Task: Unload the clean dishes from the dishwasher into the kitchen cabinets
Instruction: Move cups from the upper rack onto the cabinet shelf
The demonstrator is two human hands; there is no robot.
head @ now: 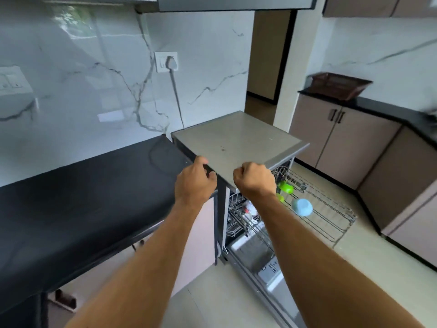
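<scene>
Right now my left hand (195,181) curls loosely at the dishwasher (238,136) top's near corner, my right hand (255,179) clenched, holding nothing. I'd reach right into the upper rack (331,209), taking the blue cup (302,207) first.

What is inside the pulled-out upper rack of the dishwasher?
The upper rack holds a light blue cup and green items near the right hand. That hand and forearm cover part of the rack, so anything there cannot be seen.
</scene>
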